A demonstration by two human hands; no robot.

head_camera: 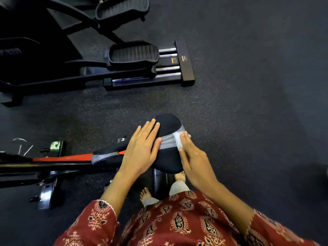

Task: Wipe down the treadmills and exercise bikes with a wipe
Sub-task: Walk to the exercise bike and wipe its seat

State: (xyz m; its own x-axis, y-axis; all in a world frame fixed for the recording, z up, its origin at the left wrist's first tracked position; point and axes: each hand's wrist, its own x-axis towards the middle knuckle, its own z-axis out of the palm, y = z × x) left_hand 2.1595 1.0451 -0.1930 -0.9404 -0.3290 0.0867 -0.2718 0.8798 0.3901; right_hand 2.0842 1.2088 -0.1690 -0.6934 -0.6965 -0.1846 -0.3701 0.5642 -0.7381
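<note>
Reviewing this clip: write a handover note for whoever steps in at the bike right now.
Left hand: flat on the bike saddle, apparently steadying it.
Right hand: straight fingers press the white wipe against the saddle's right side.
Done: saddle wipe is underway; how much is covered cannot be told.
Left: probably the saddle's remainder and the bike frame. No treadmill is in view.
</note>
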